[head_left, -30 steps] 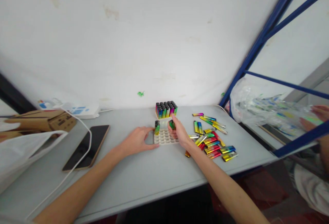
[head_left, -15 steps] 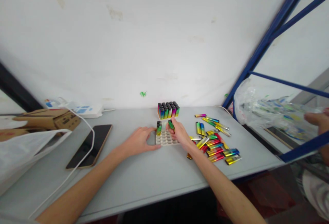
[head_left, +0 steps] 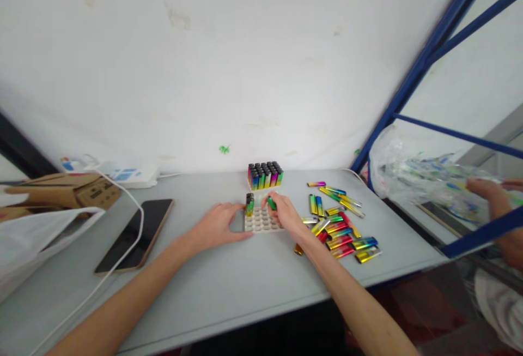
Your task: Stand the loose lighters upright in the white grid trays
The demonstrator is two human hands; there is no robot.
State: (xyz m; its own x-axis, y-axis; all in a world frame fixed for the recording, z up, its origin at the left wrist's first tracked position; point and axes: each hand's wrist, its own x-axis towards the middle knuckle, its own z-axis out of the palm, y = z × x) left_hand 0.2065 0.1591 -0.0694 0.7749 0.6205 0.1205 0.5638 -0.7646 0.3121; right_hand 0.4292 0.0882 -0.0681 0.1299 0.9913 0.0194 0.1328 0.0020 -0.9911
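Note:
My right hand point(head_left: 283, 213) pinches a green lighter point(head_left: 271, 203) above a white tray with rows of holes point(head_left: 260, 224). At the tray's left side, my left hand point(head_left: 219, 224) rests with thumb and fingers apart, touching its edge. A couple of black-topped lighters point(head_left: 249, 205) stand upright in the tray's back left holes. Just behind it, a second tray is filled with upright lighters point(head_left: 265, 176). Right of my right hand, many loose shiny lighters point(head_left: 339, 230) lie in a pile, partly hidden by my wrist.
A dark phone point(head_left: 137, 236) lies at the left, crossed by a white cable point(head_left: 141, 219). Behind it are a cardboard box point(head_left: 77, 189) and a white bag point(head_left: 36, 236). At the right stand a blue metal frame point(head_left: 408, 91) and a plastic bag point(head_left: 420, 168), near another person's hand point(head_left: 486, 189).
The view has shifted slightly. My right hand still holds the green lighter over the tray, its fingers more curled. The other person's hand has moved a little left.

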